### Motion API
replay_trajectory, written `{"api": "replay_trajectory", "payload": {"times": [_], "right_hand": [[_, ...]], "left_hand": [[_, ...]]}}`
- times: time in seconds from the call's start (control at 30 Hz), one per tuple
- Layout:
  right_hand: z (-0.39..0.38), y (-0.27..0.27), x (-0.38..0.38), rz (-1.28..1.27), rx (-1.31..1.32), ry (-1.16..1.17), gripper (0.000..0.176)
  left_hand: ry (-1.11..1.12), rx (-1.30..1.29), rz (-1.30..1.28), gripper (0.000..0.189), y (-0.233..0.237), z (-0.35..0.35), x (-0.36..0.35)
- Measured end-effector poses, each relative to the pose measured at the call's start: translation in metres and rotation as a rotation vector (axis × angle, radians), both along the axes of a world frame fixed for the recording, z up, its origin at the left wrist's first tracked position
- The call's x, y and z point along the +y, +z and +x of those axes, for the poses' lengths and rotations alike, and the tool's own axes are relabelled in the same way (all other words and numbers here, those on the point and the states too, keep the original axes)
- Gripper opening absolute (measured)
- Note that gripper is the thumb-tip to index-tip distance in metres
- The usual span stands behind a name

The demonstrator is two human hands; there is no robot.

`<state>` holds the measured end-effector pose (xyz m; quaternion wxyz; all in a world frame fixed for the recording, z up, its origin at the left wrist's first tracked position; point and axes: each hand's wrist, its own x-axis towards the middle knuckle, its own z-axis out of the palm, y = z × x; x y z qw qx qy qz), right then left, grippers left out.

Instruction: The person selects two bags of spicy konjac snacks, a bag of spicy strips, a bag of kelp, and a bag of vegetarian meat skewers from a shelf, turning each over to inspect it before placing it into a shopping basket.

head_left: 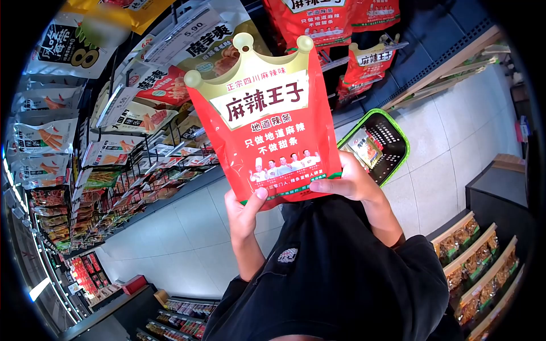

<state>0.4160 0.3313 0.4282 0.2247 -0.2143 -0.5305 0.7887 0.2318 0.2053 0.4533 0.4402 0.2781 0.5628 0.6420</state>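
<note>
The display rack [51, 136] fills your view beyond your left hand [244, 211] and up to its left, hung with rows of snack packets. Pale floor tiles [449, 119] show on both sides of your hands. Your dark shirt [347, 273] lies below them, with a small emblem on its front. In front of you, both hands hold the red packet [273, 142], its front facing you, its crown-shaped top uppermost and leaning a little left. Shelves [483, 256] of bagged goods stand well below and right of your right hand [348, 181]. The green-rimmed black basket [407, 149] is just past that hand, with a small packet [364, 149] inside. Your left hand grips the lower left edge, your right hand the lower right corner, thumbs on the front; the other fingers are mostly hidden behind.
</note>
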Motion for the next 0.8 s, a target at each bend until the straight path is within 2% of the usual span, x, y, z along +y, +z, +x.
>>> {"api": "replay_trajectory", "payload": {"times": [0.8], "right_hand": [[0.0026,0.002,-0.0015,-0.009,-0.019,0.005,0.056]], "left_hand": [[-0.004,0.001,0.01,0.033,0.0039,0.0043,-0.0014]]}}
